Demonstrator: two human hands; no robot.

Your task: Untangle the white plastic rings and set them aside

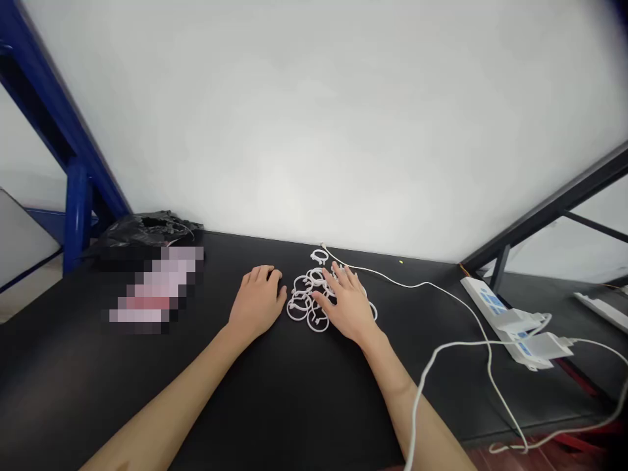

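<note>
A heap of several white plastic rings (307,297) lies on the black table (294,405) near its far edge. My right hand (346,301) rests flat on the right side of the heap, fingers spread over the rings. My left hand (258,301) lies palm down on the table just left of the heap, fingers loosely curled, holding nothing that I can see. One more ring (318,255) sits apart, a little behind the heap.
A white cable (432,356) runs from behind the rings across the table to a white power strip (510,324) at the right. A black plastic bag (147,232) lies at the back left, with a blurred patch (157,291) beside it. A blue metal frame (76,196) stands at left.
</note>
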